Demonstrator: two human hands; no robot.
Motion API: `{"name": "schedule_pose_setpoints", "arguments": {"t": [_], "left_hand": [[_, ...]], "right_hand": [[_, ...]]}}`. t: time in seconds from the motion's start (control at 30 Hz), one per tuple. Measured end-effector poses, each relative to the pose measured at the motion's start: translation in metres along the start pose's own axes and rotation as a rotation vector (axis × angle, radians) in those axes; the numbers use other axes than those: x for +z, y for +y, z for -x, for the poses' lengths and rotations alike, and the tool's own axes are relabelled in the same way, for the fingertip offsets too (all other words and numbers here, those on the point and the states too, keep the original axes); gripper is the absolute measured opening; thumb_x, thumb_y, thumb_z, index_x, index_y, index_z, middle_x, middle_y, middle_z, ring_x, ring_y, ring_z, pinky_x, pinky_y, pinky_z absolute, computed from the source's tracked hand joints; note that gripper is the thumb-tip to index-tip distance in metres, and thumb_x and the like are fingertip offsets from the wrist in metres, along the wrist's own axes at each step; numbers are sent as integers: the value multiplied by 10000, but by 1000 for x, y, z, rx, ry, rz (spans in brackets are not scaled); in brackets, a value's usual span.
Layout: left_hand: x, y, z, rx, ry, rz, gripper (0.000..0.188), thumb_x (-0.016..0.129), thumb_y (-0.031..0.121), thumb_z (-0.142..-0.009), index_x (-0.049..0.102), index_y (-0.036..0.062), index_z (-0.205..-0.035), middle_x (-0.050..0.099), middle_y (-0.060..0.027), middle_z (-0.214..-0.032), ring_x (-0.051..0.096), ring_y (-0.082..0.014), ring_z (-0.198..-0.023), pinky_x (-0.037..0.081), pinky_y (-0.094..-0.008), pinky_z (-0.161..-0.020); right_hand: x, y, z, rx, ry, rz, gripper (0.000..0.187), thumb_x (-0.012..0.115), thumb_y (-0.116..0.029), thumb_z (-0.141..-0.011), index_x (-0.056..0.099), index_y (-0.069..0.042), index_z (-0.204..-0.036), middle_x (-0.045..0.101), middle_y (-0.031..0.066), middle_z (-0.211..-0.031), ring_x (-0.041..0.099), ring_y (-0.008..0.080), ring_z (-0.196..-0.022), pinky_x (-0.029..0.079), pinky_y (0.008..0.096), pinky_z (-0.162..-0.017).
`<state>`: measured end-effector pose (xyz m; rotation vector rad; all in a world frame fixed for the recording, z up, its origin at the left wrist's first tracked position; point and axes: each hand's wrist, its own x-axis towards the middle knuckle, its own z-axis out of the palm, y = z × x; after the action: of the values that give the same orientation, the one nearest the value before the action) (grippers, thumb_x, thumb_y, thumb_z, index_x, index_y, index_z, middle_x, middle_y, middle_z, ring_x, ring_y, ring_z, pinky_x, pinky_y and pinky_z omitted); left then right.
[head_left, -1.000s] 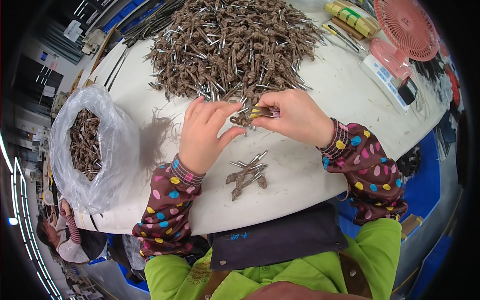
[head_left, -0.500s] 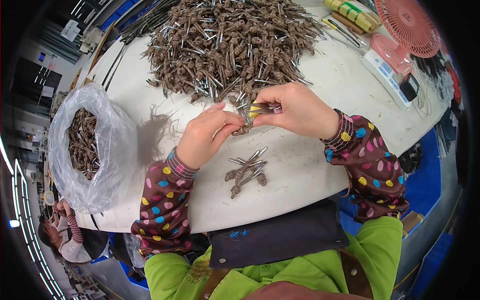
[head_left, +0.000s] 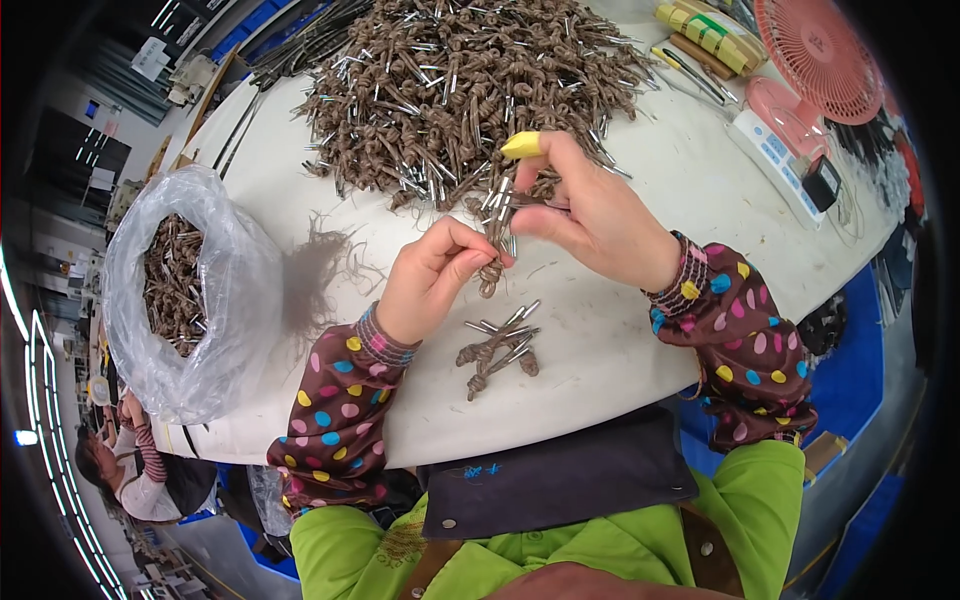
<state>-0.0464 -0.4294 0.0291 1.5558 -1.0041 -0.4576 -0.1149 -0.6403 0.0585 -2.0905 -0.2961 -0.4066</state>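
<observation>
The left hand (head_left: 432, 278) pinched a knotted cord (head_left: 489, 279) near the far pile (head_left: 460, 90), a close grip that seemed best for steadiness, while the right hand (head_left: 605, 212), forefinger lifted wide, held a dark tool (head_left: 543, 202).

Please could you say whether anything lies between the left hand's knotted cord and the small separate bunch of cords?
Nothing visible does; white tabletop shows between the knotted cord in the left hand and the small bunch.

Blue handwriting (head_left: 480, 469) on dk apron (head_left: 570, 480), lettering (head_left: 398, 548) on green shirt (head_left: 750, 485); both illeg.
</observation>
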Motion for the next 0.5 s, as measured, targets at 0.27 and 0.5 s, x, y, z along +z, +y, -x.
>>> {"name": "schedule_pose_setpoints", "arguments": {"t": [0.27,0.5], "left_hand": [[-6,-8,-1,105,253,-290,70,551,71,-923,577,13,-952,672,-65,-857,617,-118,-768,479,-245,-710],[-1,3,-3,84,240,-438,69,589,68,-894,602,26,-948,662,-83,-850,630,-176,-758,480,-261,-704]], "right_hand": [[13,-2,8,-73,-30,171,262,638,-251,-861,522,-31,-942,565,107,-831,582,249,-684,453,322,-591],[17,-3,9,-94,-73,307,229,644,-266,-844,538,-63,-841,566,65,-789,582,266,-681,445,349,-557]]}}
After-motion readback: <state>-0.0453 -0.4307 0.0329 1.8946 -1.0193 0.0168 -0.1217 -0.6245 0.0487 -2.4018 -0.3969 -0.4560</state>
